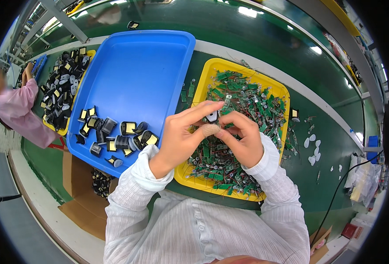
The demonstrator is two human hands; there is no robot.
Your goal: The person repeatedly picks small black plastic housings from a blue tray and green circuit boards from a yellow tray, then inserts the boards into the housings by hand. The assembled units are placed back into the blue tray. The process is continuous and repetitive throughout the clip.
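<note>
Above the near part of a yellow tray (207, 70), both my hands meet around a small black plastic housing with a pale face (211, 116). My left hand (177, 136) is closed on it between forefinger and thumb; a tan covering wraps that thumb. From the other side my right hand (245, 140) pinches at the same housing, its fingertips partly hidden. A small green circuit board (227, 101) stands up just past my left forefinger; whether it is held I cannot tell. Green circuit boards with thin wires (247, 97) fill the yellow tray below.
A blue tray (137, 66) at left holds several black housings with yellow pads (128, 128). Farther left, another yellow tray (65, 131) is heaped with housings, and a person in pink (21, 110) works beyond. White pieces (313, 154) lie at right; a cardboard box (82, 204) stands below.
</note>
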